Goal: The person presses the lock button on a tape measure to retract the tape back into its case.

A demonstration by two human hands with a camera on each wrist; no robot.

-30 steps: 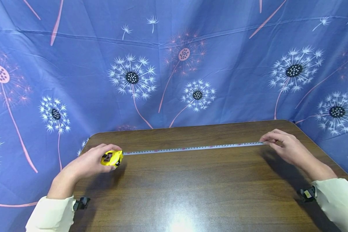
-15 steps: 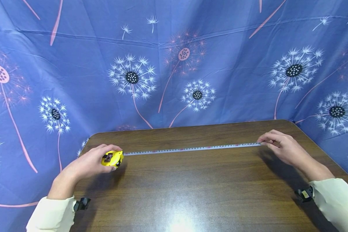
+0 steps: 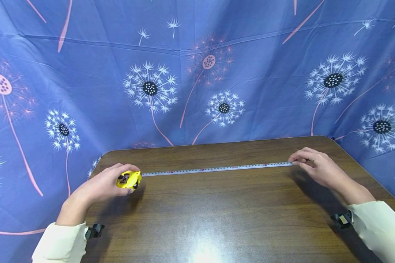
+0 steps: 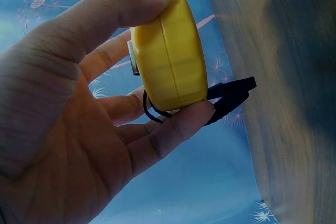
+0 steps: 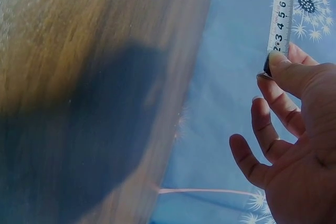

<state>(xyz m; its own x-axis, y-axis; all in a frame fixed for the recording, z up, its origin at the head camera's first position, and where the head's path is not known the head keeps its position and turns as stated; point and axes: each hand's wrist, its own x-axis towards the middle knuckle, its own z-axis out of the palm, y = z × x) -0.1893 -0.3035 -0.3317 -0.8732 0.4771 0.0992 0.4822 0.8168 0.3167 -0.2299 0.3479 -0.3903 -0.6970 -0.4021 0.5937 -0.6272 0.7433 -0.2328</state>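
Note:
A yellow tape measure [image 3: 131, 179] is held by my left hand [image 3: 103, 182], thumb on one edge and fingers on the opposite one. In the left wrist view its yellow case [image 4: 173, 56] shows edge-on, with a black strap [image 4: 231, 95] hanging from it. The white blade [image 3: 217, 168] stretches straight across to the right, above the table. My right hand [image 3: 319, 170] pinches the blade's end between thumb and forefinger. Seen from the right wrist, the hooked tip [image 5: 267, 66] pokes out under the thumb, low numbers showing on the blade [image 5: 282, 17]; the other fingers are loosely bent.
Brown wooden table [image 3: 200, 204] lies below both hands, with rounded far corners. Behind it hangs a blue cloth [image 3: 266, 73] printed with dandelions, close to the table's far edge. Both wrists carry small black cameras [image 3: 94, 231].
My right hand has moved slightly left with the blade's end, and the stretch of blade between the hands has become shorter. The left hand and the case have barely shifted.

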